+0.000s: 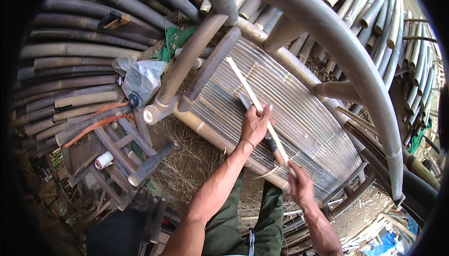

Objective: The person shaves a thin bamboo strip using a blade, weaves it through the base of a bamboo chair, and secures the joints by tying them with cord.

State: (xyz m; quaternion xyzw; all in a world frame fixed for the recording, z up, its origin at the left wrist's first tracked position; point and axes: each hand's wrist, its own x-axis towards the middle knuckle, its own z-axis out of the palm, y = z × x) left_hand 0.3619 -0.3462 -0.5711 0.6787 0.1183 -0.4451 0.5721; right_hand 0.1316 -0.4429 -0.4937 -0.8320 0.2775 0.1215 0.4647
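A pale, narrow bamboo strip point(246, 86) runs slantwise over a slatted bamboo seat point(299, 111). My left hand point(256, 124) is closed around the strip near its middle. Beside the strip lies a knife with a dark and brown handle point(271, 144); its metal blade shows beyond my left hand, which partly covers it. Whether my left fingers also grip the knife, I cannot tell. My right hand point(300, 183) is closed at the strip's near end, close to the butt of the knife handle. Thin shavings curl on the slats by it.
Thick bamboo poles frame the seat, including a large curved rail point(346, 41) at the right. A small bamboo stool point(124, 148) with a white spool point(104, 160) stands left. A plastic bag point(142, 78) and a handsaw point(113, 21) rest by stacked poles.
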